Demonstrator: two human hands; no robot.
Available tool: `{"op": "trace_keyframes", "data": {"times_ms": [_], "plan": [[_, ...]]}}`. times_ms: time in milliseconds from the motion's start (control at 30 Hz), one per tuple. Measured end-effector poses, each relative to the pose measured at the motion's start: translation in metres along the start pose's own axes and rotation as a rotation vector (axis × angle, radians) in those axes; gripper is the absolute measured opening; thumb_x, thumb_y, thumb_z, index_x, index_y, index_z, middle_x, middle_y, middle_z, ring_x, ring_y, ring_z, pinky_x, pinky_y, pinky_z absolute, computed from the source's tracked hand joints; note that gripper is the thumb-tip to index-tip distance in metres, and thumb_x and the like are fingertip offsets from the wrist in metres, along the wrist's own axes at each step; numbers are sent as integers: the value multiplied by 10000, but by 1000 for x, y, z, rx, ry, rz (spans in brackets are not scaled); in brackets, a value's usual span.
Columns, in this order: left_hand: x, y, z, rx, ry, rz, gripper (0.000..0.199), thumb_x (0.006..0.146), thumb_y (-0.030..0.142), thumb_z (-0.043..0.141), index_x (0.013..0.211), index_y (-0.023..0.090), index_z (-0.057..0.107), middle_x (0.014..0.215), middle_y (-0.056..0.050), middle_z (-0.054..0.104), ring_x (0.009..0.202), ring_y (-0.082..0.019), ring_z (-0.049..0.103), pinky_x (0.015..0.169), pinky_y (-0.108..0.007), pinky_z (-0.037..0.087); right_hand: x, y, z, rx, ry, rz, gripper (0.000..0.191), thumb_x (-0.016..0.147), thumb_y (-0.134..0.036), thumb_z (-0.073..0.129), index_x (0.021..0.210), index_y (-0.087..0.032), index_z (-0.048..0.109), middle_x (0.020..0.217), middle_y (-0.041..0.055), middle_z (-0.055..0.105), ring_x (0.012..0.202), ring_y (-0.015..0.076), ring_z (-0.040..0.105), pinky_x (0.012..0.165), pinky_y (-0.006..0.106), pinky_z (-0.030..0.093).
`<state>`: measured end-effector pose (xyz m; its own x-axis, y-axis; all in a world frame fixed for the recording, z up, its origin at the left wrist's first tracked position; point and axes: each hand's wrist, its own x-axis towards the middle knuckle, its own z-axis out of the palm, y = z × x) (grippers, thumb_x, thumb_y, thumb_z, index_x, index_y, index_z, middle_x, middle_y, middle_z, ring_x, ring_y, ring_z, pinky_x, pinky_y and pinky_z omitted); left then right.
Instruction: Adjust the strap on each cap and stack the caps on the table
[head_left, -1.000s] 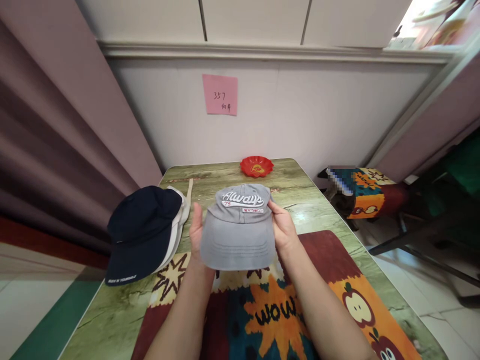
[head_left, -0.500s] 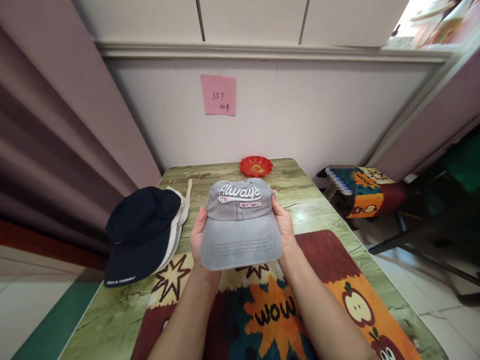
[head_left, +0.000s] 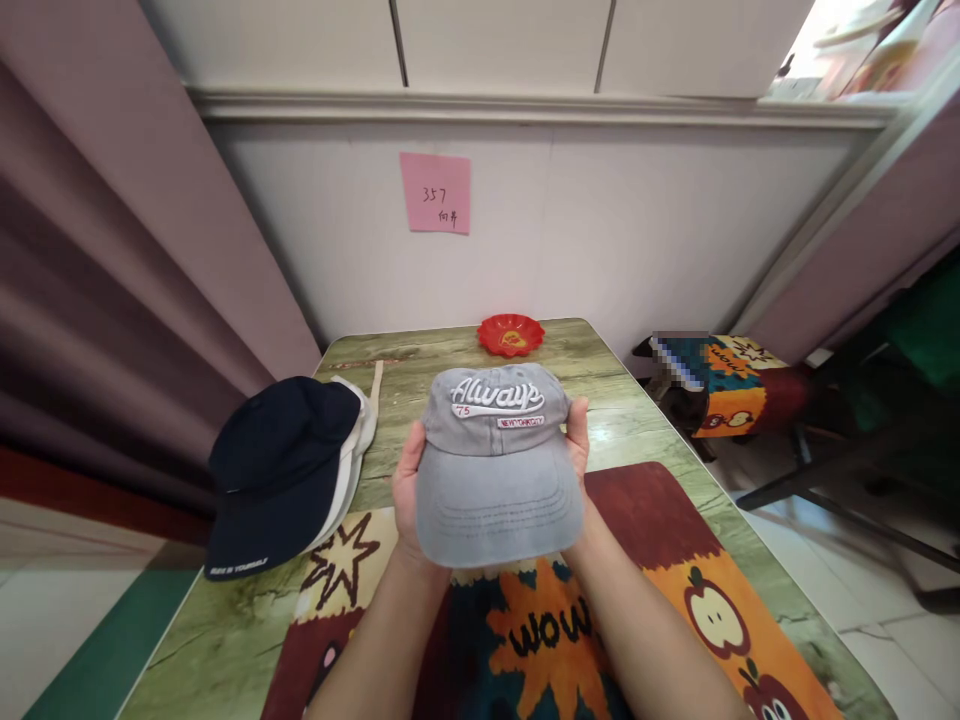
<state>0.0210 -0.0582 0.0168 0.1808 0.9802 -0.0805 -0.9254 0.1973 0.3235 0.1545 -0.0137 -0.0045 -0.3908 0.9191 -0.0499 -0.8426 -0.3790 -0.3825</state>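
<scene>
A grey cap (head_left: 496,490) with raised white "Always" lettering is held up above the table, its brim toward me. My left hand (head_left: 409,490) grips the cap's left side, fingers partly behind it. On the right side, my right hand (head_left: 577,440) holds it the same way, with most of the fingers hidden behind the cap. To the left, a dark navy cap (head_left: 285,460) lies on top of white or cream caps (head_left: 352,470) at the table's left edge.
A red scalloped dish (head_left: 511,335) stands at the back of the green wood-patterned table (head_left: 630,400). A colourful mat (head_left: 675,530) lies under my forearms. Behind the table is a wall with a pink note (head_left: 436,193). A cloth-covered stool (head_left: 739,385) stands at the right.
Both hands have moved the grey cap slightly to the right and down in the view, closer to me. The stacked caps and the dish stay in place.
</scene>
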Motion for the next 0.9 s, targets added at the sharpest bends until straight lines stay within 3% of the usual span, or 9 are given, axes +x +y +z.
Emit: {"op": "trace_keyframes", "data": {"times_ms": [267,433,633,800,900], "plan": [[-5,1,10,-23,24,85,609,983,457,241,1099,185,773,1085,-79,773,1414,-274,413,1204,-475,243,-1,-8,2,13,77,-2,333,825,-486,606,1001,-235,734,1010,46,774,1171,297,631,1063,524,448],[-3,6,5,-49,17,83,616,987,428,220,1137,169,758,1064,-91,777,1391,-261,449,1210,-461,220,4,-4,0,26,87,19,294,839,-445,594,958,-219,740,977,47,780,1147,293,648,1056,518,459],[2,13,-4,-33,4,41,565,983,435,261,1083,197,764,1090,-69,772,1382,-253,462,1200,-452,233,0,-2,-2,4,3,78,448,835,-541,633,1131,-210,694,1019,67,774,1151,285,651,1049,526,464],[4,15,-9,28,24,-4,553,981,420,263,1176,190,727,1171,-77,745,1398,-265,441,1190,-469,261,-3,-10,-7,-71,46,160,235,765,-277,715,975,-173,727,875,68,788,1063,294,700,1035,500,494],[4,16,-14,38,52,60,564,972,459,274,1226,200,706,1179,-84,742,1370,-287,478,1171,-493,301,-1,-12,-10,-75,53,170,193,762,-243,674,932,-170,730,844,70,788,1026,301,716,1022,509,505]]}}
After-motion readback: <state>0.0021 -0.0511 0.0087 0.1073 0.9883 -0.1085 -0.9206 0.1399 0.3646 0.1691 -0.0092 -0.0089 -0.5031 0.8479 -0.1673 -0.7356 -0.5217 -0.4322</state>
